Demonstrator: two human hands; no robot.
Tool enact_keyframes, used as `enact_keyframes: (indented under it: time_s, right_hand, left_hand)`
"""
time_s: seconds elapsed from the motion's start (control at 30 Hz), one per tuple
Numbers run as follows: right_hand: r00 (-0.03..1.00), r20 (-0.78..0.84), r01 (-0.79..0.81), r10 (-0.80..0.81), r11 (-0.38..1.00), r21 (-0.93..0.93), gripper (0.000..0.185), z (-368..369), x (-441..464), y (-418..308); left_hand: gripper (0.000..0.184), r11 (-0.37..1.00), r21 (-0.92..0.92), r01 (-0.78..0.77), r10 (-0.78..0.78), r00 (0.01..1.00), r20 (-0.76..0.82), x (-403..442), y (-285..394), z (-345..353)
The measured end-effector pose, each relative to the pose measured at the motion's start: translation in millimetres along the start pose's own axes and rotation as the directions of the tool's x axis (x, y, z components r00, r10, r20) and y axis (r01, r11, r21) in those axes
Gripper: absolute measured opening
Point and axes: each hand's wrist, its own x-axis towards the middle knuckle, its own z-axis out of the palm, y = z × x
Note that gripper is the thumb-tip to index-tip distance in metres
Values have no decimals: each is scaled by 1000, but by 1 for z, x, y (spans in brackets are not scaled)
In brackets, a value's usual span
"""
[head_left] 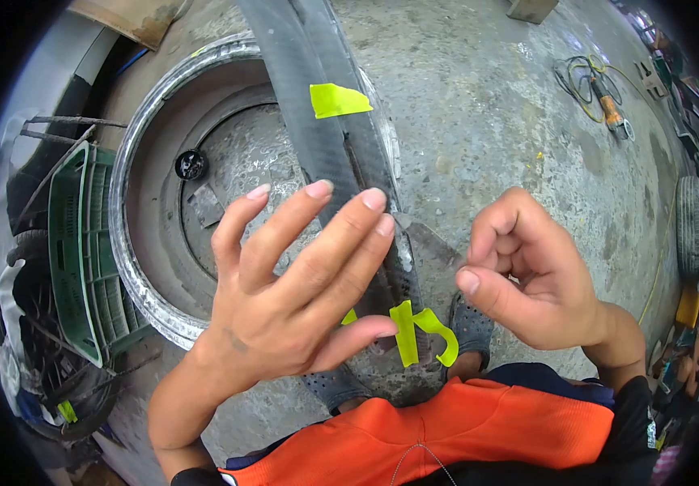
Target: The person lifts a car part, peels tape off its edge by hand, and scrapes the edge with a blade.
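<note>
A long dark grey panel (305, 73) with a woven-looking surface runs from the top down toward my body. Bright yellow-green tape (338, 100) lies across its upper part, and more tape strips (405, 334) stick at its lower end, one curling off the side. My left hand (305, 279) is over the panel with fingers spread, its fingertips at the panel's right edge. Right of the panel, my right hand (527, 271) pinches a thin, see-through strip (430, 245) between thumb and forefinger; the strip's other end meets the panel's edge near my left fingertips.
A large tyre-like ring (135, 154) lies under the panel, with a small black round container (191, 164) inside. On the left is a green crate (82, 259). An orange tool with a cable (611, 109) lies at upper right, a tyre (689, 227) at far right.
</note>
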Motion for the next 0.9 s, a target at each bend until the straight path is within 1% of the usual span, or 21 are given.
enact_keyframes:
  time_s: [0.03,0.07,0.1,0.17,0.2,0.27,0.3,0.37,0.43,0.47,0.5,0.57,0.6,0.67,0.77,0.9]
  right_hand:
    - [1000,-5,1,-1,995,102,24,0,1,3]
    - [1000,-11,3,-1,979,205,24,1,2,5]
    - [1000,-8,3,-1,978,208,24,3,3,6]
    - [999,-48,5,14,928,372,18,6,3,7]
    - [999,-46,6,12,927,374,18,4,3,8]
    - [999,9,-47,49,876,481,18,-3,4,12]
    - [999,8,-46,48,876,481,18,-4,6,16]
    - [999,21,-36,29,817,575,18,-5,6,22]
    - [1000,-14,-16,28,838,545,19,-2,4,24]
    - [999,-47,2,26,856,517,19,0,2,24]
    - [999,-48,4,25,857,516,19,4,-1,22]
    - [981,-193,86,-22,939,332,20,11,-7,20]
    - [981,-194,86,-21,939,332,20,12,-7,22]
    - [954,-211,246,-214,960,138,20,13,-8,29]
    - [964,-194,205,-182,973,106,20,15,-9,28]
    - [968,-209,169,-139,977,132,18,17,-7,23]
  left_hand:
    - [67,1000,1,2,-2,1000,2,0,0,1]
    - [65,999,42,-24,24,1000,-11,-1,1,3]
    - [63,995,83,-49,51,998,-22,-1,2,4]
    - [60,997,70,-29,31,999,-35,1,4,3]
    - [60,997,71,-36,38,999,-31,2,4,1]
    - [60,996,72,-43,45,999,-26,3,3,0]
    - [60,996,77,-49,50,999,-20,4,3,1]
    - [60,995,80,-55,57,998,-18,4,2,0]
    - [61,996,62,-68,67,998,12,4,0,-2]
    - [61,996,64,-68,68,998,10,3,-1,-2]
    - [61,997,49,-57,57,998,3,1,-2,-2]
    - [62,998,33,-46,46,999,-4,-1,-3,-3]
    - [62,999,36,-37,38,999,-9,-2,-3,-3]
    - [62,999,38,-30,31,999,-14,-2,-3,-3]
    - [63,998,37,-41,42,999,-4,-1,-3,-3]
    - [64,999,12,-36,36,999,8,0,-3,-3]
